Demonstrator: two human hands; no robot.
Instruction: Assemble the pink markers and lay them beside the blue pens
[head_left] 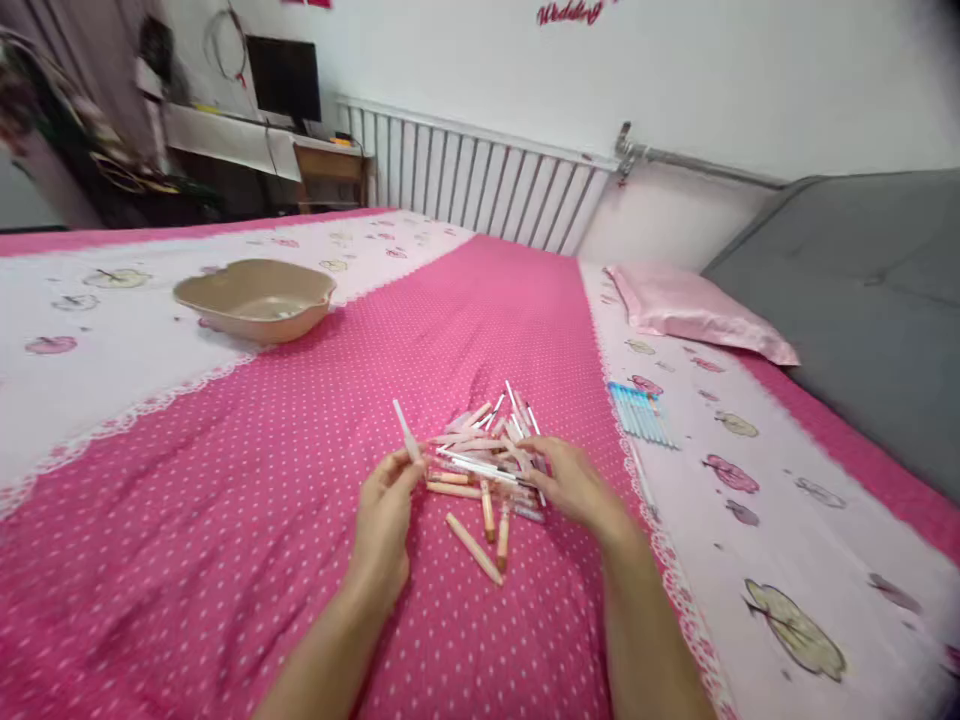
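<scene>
Left hand (381, 515) pinches a white pen (407, 431), tip raised. Right hand (576, 488) rests its fingers on the right side of a pile of pens (480, 465); whether it grips one cannot be told. Pile lies between both hands on a pink dotted sheet (480, 330). Blue pens (641, 413) lie in a row to the right; a beige basin (251, 327) sits farther off, left.
</scene>
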